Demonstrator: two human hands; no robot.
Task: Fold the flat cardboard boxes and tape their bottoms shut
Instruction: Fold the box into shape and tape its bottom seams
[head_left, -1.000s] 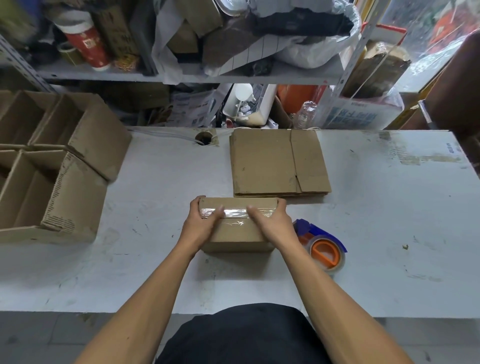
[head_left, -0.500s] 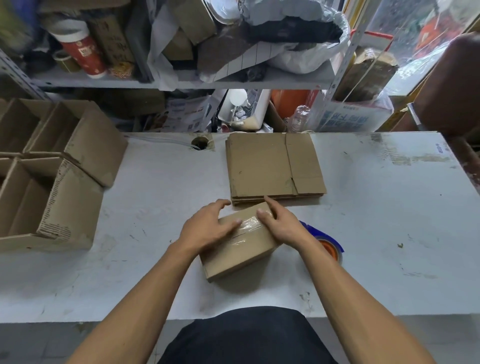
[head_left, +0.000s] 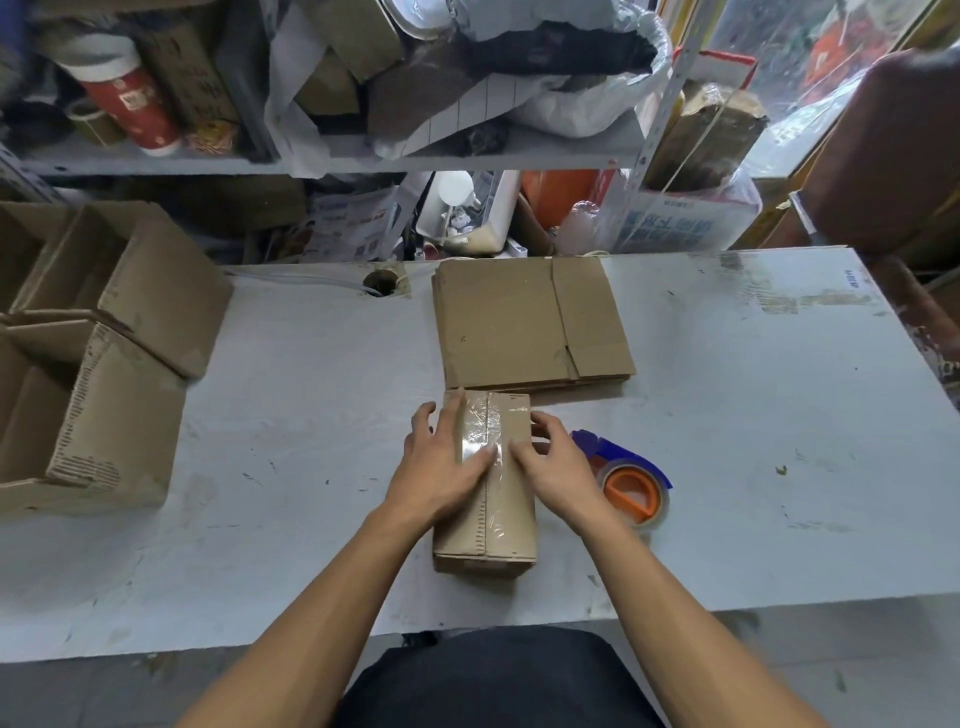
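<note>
**Bare arms, dark top**

Two forearms in shot, bare from the elbow down to the wrist, no sleeves reaching that far. No watch, no bracelet, no rings, no gloves on the left hand (head_left: 444, 470) or the right hand (head_left: 558, 467). Short, plain fingernails where visible. Low in the middle of the picture, a rounded patch of black fabric (head_left: 498, 680), plain, no print or logo showing, most likely a shirt front, though hard to tell shirt from trousers
</note>
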